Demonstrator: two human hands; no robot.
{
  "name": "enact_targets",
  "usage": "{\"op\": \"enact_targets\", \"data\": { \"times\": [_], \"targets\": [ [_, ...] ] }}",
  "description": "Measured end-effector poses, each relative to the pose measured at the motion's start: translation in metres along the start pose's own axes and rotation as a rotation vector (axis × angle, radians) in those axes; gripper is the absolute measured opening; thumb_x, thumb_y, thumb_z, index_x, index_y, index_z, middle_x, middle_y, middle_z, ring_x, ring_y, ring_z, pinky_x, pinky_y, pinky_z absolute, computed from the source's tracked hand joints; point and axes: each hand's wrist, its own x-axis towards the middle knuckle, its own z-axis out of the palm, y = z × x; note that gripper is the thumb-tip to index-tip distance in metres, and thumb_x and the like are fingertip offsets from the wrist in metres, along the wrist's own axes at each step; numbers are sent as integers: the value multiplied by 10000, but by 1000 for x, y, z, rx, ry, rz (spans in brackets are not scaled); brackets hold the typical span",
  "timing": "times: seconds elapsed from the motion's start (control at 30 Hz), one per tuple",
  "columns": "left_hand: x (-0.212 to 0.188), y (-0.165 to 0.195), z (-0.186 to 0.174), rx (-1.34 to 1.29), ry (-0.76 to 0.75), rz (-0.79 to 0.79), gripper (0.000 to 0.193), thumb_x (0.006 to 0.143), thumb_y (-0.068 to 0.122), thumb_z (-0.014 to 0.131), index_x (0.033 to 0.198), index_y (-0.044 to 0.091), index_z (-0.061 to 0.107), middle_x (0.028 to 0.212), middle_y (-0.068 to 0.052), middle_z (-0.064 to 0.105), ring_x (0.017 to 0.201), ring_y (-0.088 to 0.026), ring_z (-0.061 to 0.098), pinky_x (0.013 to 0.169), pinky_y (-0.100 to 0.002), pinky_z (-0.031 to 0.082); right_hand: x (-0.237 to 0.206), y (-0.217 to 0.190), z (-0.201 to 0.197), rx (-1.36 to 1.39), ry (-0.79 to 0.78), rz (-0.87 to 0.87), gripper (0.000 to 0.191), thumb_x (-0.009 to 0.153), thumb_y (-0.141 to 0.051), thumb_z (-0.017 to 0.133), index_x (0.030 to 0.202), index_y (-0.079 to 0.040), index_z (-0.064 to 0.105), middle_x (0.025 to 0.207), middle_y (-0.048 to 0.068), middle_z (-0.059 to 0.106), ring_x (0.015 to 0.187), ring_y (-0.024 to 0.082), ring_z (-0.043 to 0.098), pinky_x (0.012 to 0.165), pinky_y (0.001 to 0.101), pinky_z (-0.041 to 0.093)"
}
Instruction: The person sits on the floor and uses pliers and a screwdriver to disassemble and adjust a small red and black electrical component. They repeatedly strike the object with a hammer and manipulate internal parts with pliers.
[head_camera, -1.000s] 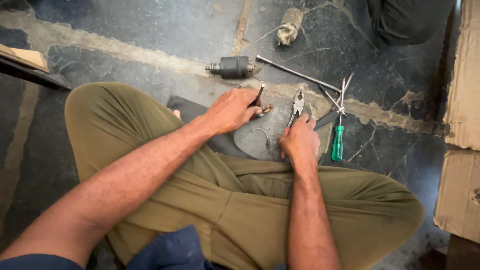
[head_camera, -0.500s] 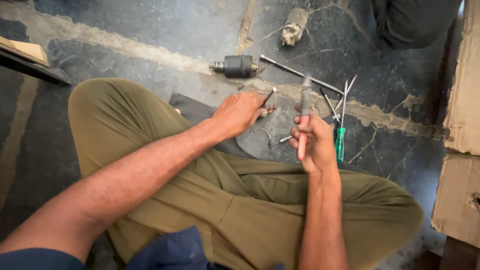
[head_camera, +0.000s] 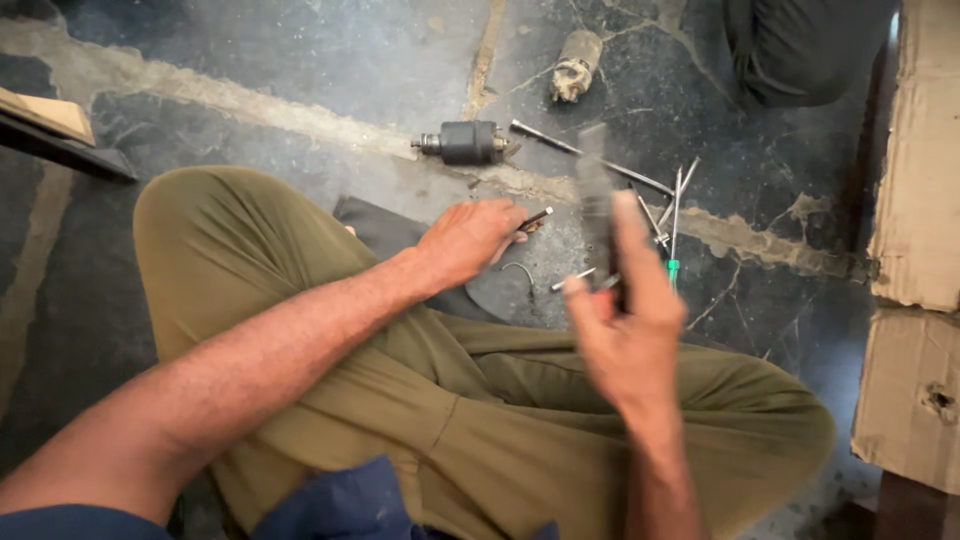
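Lifted off the floor, blurred grey pliers (head_camera: 594, 205) sit gripped in right hand (head_camera: 625, 330); left hand (head_camera: 468, 238) pinches a thin rod (head_camera: 535, 218).

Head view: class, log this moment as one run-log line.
left hand: holds thin dark metal pin | right hand: lifts blurred grey metal tool | floor: dark cylindrical motor part
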Motion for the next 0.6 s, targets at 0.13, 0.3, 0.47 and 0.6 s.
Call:
{"op": "enact_targets", "data": {
  "times": [0.13,0.3,0.47,0.6],
  "targets": [
    [-1,-2,0,-32,24,30,206,943,205,655,1094,64,658,970,-168,677,912,-425,670,740,-542,521,2,3,9,-194,-120,-20,760,805,-46,743,1524,-155,519,916,106,618,693,133,601,587,294,547],
    [-1,-2,2,-3,-15,-14,154,955,198,647,1060,86,659,971,-147,677,926,-419,668,737,-539,516,4,-36,-25,-258,179,-128,671,898,-46,774,1517,-71,519,977,110,634,637,155,539,540,288,467],
    [-2,-3,5,5,9,23,127,942,167,646,1027,75,626,973,-147,656,901,-405,674,716,-530,524,-7,-24,-13,-59,509,-292,706,1040,-65,694,1632,-88,310,1270,151,598,844,150,596,706,263,512],
    [-1,-4,6,53,32,46,117,903,135,634,1003,75,640,1002,-146,663,899,-406,676,721,-523,529,-8,19,23,-371,-61,-113,785,806,-97,783,1535,-239,528,993,116,627,771,248,637,667,400,541]
  ]
}}
